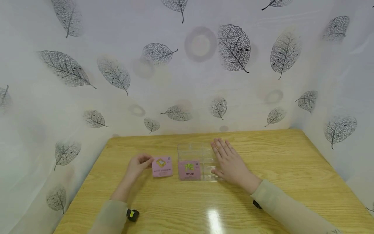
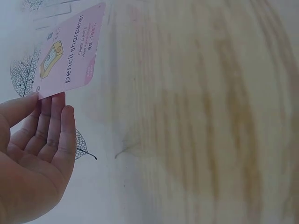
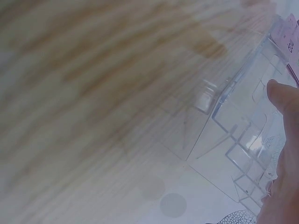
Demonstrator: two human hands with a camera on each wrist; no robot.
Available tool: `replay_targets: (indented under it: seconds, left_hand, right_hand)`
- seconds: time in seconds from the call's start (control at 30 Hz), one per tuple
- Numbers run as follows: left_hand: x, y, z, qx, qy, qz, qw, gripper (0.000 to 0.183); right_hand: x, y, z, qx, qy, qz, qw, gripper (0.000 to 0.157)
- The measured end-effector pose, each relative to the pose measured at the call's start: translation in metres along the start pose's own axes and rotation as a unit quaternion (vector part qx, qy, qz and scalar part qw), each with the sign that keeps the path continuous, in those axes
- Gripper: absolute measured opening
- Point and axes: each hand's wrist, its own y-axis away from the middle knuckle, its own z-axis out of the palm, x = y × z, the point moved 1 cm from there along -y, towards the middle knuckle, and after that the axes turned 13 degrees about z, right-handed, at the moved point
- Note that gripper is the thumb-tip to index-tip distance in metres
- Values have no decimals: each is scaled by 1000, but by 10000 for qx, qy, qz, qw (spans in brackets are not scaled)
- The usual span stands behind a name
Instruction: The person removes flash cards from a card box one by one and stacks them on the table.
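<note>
Between the thumb and fingers of my left hand (image 1: pixel 136 167) is the edge of a pink pencil sharpener flashcard (image 1: pixel 162 167). The left wrist view shows the printed face of this card (image 2: pixel 70 53), tilted. Just right of it on the table lies a clear plastic box (image 1: pixel 190 147) with divided compartments. A pink "map" flashcard (image 1: pixel 190 172) sits in its front left part. My right hand (image 1: pixel 230 164) rests on the right side of the box with its fingers straight, hiding that end. In the right wrist view, the thumb (image 3: pixel 280 95) lies over the clear plastic.
The box stands on a wooden table (image 1: pixel 175 208). White sheeting with a leaf pattern (image 1: pixel 187 81) rises behind the table and along both sides. A small black device (image 1: pixel 132 214) is worn at the left wrist.
</note>
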Motion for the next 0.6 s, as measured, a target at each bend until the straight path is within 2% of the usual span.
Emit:
replay_targets:
  seconds: [0.4, 0.6]
  left_hand:
    - [-7, -3, 4, -169, -277, -125, 9994, 18]
    - [-10, -4, 5, -85, -535, -161, 9984, 13]
  right_hand:
    - [0, 0, 2, -13, -20, 28, 10000, 108]
    - [0, 0, 3, 21, -59, 24, 10000, 108]
